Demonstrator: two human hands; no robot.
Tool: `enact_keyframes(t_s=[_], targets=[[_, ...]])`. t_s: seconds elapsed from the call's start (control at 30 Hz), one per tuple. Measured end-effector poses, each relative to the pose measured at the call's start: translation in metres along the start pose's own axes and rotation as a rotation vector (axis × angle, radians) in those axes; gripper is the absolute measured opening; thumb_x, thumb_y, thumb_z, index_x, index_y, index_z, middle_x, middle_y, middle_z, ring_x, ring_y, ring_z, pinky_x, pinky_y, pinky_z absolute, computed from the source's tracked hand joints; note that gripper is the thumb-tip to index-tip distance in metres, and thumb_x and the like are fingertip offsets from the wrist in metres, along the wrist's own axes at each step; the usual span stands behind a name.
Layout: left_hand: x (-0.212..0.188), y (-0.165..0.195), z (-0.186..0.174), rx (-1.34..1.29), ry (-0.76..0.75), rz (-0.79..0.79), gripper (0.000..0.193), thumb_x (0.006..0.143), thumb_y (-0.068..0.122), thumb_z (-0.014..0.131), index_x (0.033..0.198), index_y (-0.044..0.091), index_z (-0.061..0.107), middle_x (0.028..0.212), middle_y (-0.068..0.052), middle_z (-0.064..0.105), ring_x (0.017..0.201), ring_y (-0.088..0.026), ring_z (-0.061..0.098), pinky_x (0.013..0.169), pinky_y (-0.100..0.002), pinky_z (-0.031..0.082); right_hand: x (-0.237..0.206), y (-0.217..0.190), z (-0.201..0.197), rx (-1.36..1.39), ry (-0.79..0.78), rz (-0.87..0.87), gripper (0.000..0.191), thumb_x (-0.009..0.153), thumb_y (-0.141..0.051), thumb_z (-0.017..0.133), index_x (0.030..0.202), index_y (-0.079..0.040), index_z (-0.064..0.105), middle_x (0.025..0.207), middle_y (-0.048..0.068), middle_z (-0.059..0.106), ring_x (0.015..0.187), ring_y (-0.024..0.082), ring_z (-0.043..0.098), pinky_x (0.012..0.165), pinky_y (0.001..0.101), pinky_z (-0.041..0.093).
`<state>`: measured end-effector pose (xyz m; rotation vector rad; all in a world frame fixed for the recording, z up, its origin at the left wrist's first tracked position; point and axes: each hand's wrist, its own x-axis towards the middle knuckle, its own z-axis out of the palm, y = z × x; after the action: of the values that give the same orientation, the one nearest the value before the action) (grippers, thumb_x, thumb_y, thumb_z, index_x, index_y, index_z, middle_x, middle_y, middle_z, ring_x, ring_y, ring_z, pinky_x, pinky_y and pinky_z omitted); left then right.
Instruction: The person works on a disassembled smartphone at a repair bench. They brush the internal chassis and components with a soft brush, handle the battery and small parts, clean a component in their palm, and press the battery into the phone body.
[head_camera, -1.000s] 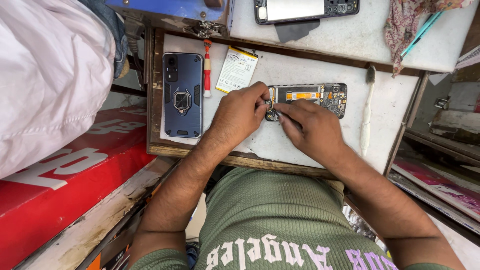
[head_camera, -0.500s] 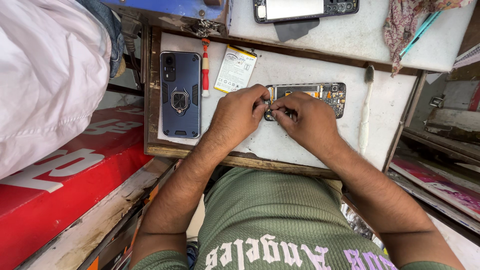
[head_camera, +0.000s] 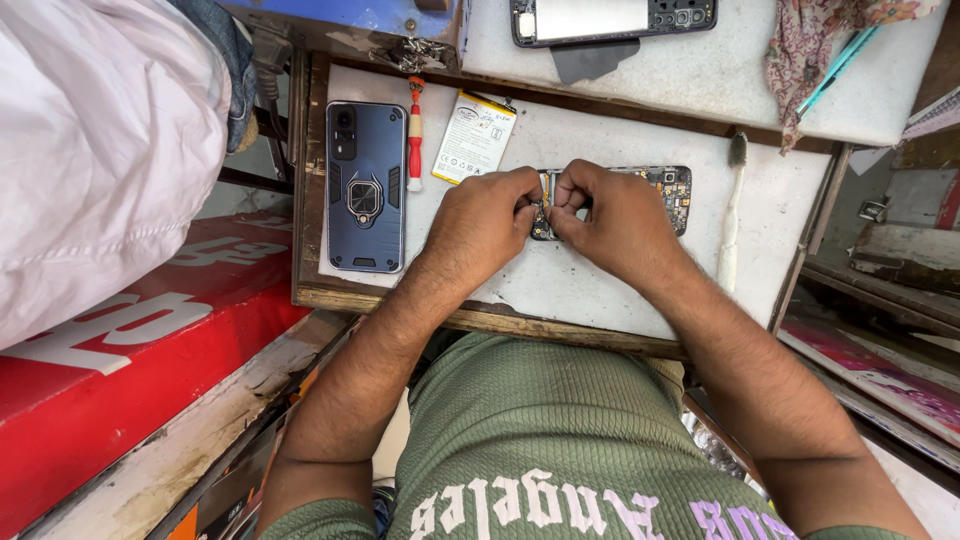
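Note:
An opened phone (head_camera: 668, 190) with its circuit board bare lies on the white work board (head_camera: 600, 290). My left hand (head_camera: 487, 222) rests on the phone's left end, fingers curled onto its edge. My right hand (head_camera: 612, 220) covers the phone's middle, thumb and fingers pinched close to the left hand's fingertips. Whatever small part sits between the fingertips is hidden. Only the phone's right end shows.
A dark blue phone case (head_camera: 365, 186) with a ring holder lies at the board's left. Beside it are a red screwdriver (head_camera: 414, 135) and a white battery (head_camera: 474, 137). A brush (head_camera: 732, 215) lies at the right. Another open phone (head_camera: 612, 18) sits on the far shelf beside patterned cloth (head_camera: 810, 45).
Both hands have drawn closer together over the phone's left part, and the right hand has slid left. The phone itself has stayed in place.

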<state>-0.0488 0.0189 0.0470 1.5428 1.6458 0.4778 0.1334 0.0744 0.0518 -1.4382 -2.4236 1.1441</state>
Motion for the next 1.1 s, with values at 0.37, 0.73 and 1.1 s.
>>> enact_keyframes(t_s=[0.37,0.73,1.1], targets=[[0.000,-0.001,0.002,0.030,-0.003,0.002,0.011,0.094,0.016,0.071,0.101,0.008,0.068,0.087,-0.009,0.074,0.083,-0.023,0.076,0.079,-0.039,0.061,0.008,0.002,-0.008,0.066,-0.117,0.054,0.018,0.086,-0.018,0.083,0.088,-0.007,0.068,0.073,0.001,0.071,0.065,0.011,0.068,0.058,0.0273,0.055],[-0.002,-0.008,-0.002,-0.039,0.001,0.051,0.013,0.092,0.015,0.074,0.103,0.009,0.068,0.087,-0.008,0.075,0.082,-0.023,0.076,0.076,-0.040,0.060,0.000,-0.004,-0.014,0.105,-0.126,0.088,0.019,0.086,-0.019,0.079,0.097,-0.008,0.069,0.078,0.001,0.073,0.063,0.012,0.068,0.057,0.0295,0.054],[0.000,-0.011,0.000,-0.042,-0.014,0.028,0.017,0.087,0.014,0.077,0.100,0.009,0.067,0.082,-0.006,0.075,0.079,-0.022,0.076,0.073,-0.038,0.060,-0.012,-0.005,-0.002,0.010,-0.034,0.022,0.025,0.080,-0.018,0.084,0.095,-0.007,0.067,0.083,0.002,0.073,0.061,0.014,0.065,0.057,0.0320,0.054]])
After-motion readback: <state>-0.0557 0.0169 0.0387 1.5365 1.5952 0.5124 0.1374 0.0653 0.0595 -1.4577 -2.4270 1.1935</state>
